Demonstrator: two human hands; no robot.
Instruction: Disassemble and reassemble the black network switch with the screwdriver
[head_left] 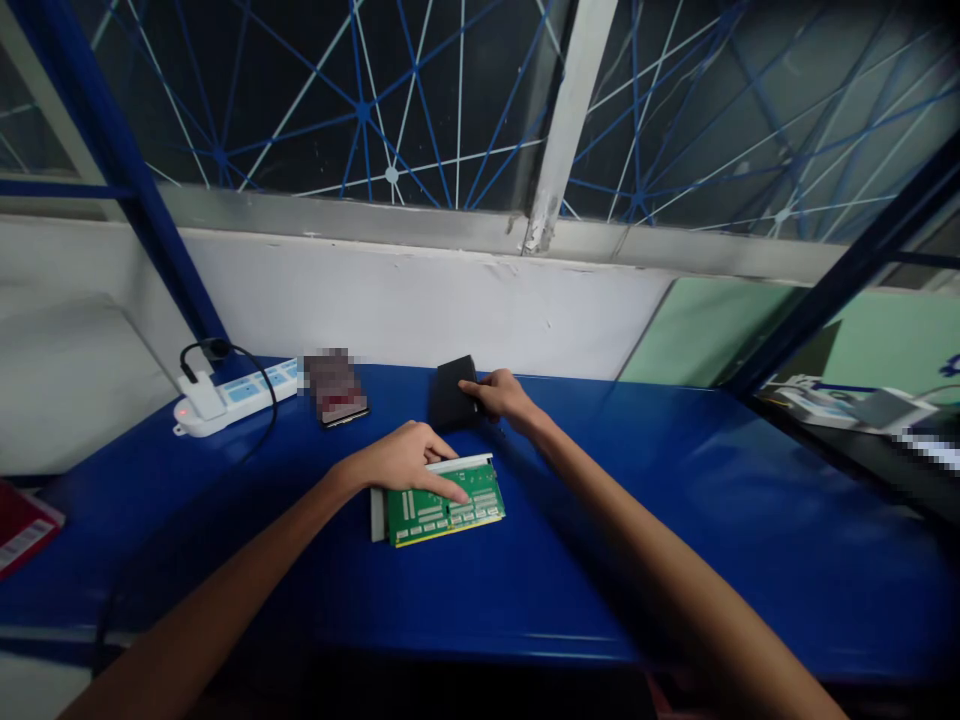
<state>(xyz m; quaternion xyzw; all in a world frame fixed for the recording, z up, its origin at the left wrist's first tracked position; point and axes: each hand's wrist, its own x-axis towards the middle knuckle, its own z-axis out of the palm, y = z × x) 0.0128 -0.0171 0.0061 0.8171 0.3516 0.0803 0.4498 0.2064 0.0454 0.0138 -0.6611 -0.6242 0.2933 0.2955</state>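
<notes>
Hands work apart over a glossy blue tabletop [570, 590], each closed on an item of its own.

The left hand [405, 455] pinches a green rectangular circuit board [444, 512] with a pale strip along its far edge, thumb across the face; the board's long axis runs side to side, tipped slightly up toward the right. The right hand [504, 396] grips the right edge of a flat black rectangular case [450, 396], which lies just beyond the board, long axis pointing away from the person; whether it rests on the surface cannot be told. Farther left are a dark, pixelated flat object [339, 395] and a white-and-blue power strip [244, 395].
</notes>
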